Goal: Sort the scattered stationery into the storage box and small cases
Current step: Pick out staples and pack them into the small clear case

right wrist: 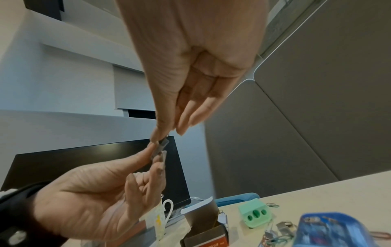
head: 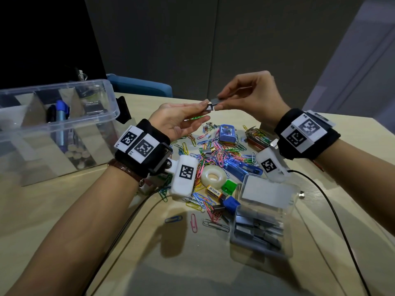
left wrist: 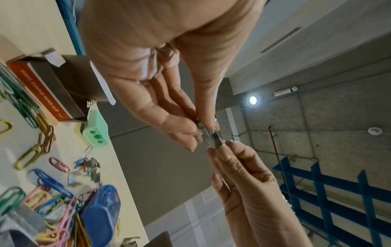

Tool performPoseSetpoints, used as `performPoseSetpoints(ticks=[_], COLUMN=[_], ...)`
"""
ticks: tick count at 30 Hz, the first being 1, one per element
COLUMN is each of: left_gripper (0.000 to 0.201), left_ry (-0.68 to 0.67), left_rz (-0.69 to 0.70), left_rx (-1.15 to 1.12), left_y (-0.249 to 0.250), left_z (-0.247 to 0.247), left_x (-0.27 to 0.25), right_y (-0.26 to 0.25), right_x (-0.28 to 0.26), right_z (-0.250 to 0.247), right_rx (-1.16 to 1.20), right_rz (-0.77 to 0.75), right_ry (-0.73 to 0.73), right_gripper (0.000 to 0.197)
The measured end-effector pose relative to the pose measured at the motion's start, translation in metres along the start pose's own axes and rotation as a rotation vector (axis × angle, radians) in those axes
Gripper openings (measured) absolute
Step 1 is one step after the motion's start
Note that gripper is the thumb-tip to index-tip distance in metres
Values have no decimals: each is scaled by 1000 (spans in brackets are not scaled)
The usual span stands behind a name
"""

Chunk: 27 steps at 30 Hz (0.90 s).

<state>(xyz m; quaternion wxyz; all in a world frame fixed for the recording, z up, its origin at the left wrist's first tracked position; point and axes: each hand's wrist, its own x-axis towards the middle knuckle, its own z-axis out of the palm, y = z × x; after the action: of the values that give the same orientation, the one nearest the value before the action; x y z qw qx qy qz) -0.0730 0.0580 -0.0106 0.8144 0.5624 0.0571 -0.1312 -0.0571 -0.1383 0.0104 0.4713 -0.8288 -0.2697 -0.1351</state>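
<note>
Nearest item: small clear case [head: 259, 226], lower right of the head view, lid open, already holding grey staple strips.
Task item: one short staple strip [head: 214, 102], held in the air at centre frame above the pile, not on the table.
Left grip: left hand [head: 181, 120] palm-up, thumb and fingertips pinching one end of the strip.
Right grip: right hand [head: 248, 97] pinching the other end from above; the remaining fingers are loosely curled.
Contact: both hands meet at the strip; in the left wrist view it [left wrist: 213, 138] shows as a small metal block between the two sets of fingertips.
Handling, judged: very light, stiff along its length but brittle at the glued seams, so likely to snap if bent; smooth metal, apt to slip. Best held across its flat sides near the middle, with mild pressure.
Below the hands: coloured paper clips [head: 215, 150] heaped on the table [head: 64, 210], with a blue stapler [head: 241, 167] and a tape roll [head: 213, 176] among them.
Further out: clear storage box [head: 59, 124] at centre left, with dividers and pens inside.
Progress, judged: sorting is partial; most clips remain loose.
</note>
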Motion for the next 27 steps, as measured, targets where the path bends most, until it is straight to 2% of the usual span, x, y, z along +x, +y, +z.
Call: performPoseSetpoints(ticks=[6,10,15,17,24,27], left_gripper=[9,8,10,6,4,16], left_ry=[-8,-10,-38,-55,-74,-47], left_rz=[-40,-20,30,42,132,165], left_rx=[-42,-76,-49,-44,0,0], left_y=[2,2,0,-1,-1,-2], left_z=[1,1,4,5,8,10], left_x=[-1,-1,-2,-3,-4,-6], right_y=[-3,-8,-11,-12,-11,-12], right_x=[0,-4,-7,-7,-7,-8], right_z=[2,2,2,2,-1,-2], right_rx=[-45,-58,14,1,-76,-174], right_rz=[4,-6,13,-8,-56,-102], right_ry=[-36,-94,-73,-76,-52,-70], right_gripper=[28,30,57,61,53,45])
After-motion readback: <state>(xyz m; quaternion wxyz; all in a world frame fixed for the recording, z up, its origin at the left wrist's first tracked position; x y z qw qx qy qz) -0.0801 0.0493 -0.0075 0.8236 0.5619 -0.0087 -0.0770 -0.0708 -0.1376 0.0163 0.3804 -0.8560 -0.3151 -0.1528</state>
